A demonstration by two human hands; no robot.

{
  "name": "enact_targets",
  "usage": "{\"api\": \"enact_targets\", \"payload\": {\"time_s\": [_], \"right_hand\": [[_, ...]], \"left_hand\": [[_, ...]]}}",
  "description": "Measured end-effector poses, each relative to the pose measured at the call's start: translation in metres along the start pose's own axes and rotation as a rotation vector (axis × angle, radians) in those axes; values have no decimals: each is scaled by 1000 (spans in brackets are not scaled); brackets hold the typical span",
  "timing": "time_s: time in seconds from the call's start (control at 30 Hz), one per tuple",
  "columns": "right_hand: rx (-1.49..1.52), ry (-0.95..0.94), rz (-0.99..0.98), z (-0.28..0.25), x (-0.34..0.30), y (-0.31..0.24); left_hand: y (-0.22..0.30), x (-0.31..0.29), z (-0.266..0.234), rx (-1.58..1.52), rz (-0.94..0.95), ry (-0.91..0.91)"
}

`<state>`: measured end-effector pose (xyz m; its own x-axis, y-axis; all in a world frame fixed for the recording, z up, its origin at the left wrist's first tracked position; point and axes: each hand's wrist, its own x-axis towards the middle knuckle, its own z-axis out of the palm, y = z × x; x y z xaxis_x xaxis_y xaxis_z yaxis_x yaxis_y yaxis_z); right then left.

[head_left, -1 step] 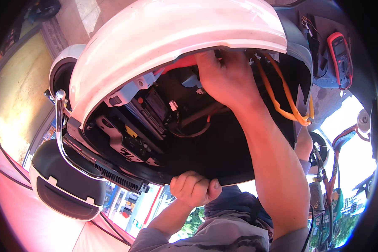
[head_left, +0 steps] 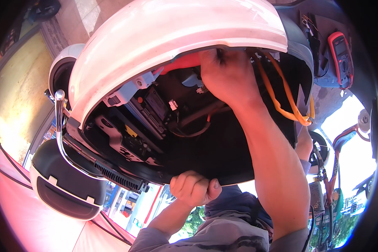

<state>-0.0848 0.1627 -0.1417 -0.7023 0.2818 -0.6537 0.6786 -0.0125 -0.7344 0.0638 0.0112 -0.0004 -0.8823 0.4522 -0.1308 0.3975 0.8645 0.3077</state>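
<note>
A glossy white scooter body shell (head_left: 172, 31) arches over a dark open cavity. My left hand (head_left: 193, 187) is closed, its fingers curled over the cavity's near lower edge. My right hand (head_left: 229, 73) reaches up inside, just under the shell's upper rim. Its fingertips are hidden there, so I cannot see what they touch. Beside it on the left, a smooth red piece (head_left: 182, 63) shows. Yellow-orange cables (head_left: 279, 96) loop down to the right of my right wrist. Left of the hand hangs a small white connector (head_left: 173, 105) on thin wires.
A red-and-black multimeter (head_left: 341, 59) lies at the upper right. Another person's arm (head_left: 304, 147) shows behind my right forearm. A chrome bar (head_left: 59, 126) and a black-and-white top case (head_left: 67, 185) stand at the left. A grey-white box (head_left: 126, 92) sits inside the cavity.
My right hand has shifted slightly to the right under the rim, and a little more of the red piece shows. My left hand stays where it was.
</note>
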Motion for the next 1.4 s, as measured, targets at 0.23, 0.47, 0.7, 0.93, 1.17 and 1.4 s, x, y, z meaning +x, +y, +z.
{"api": "enact_targets", "payload": {"time_s": [0.23, 0.47, 0.7, 0.93, 1.17, 1.4], "right_hand": [[139, -132, 92, -3, 2, 1], [390, -60, 61, 4, -2, 1], [358, -86, 132, -3, -5, -7], [171, -114, 152, -5, 0, -4], [-30, -12, 3, -3, 5, -1], [238, -44, 79, -2, 3, -1]], "left_hand": [[0, 0, 1, 0, -5, 13], [1, 0, 1, -5, -15, 30], [2, 1, 2, -11, -23, 48], [1, 0, 3, -10, -20, 66], [1, -2, 4, -9, -14, 73], [2, 1, 5, -25, -3, 86]]}}
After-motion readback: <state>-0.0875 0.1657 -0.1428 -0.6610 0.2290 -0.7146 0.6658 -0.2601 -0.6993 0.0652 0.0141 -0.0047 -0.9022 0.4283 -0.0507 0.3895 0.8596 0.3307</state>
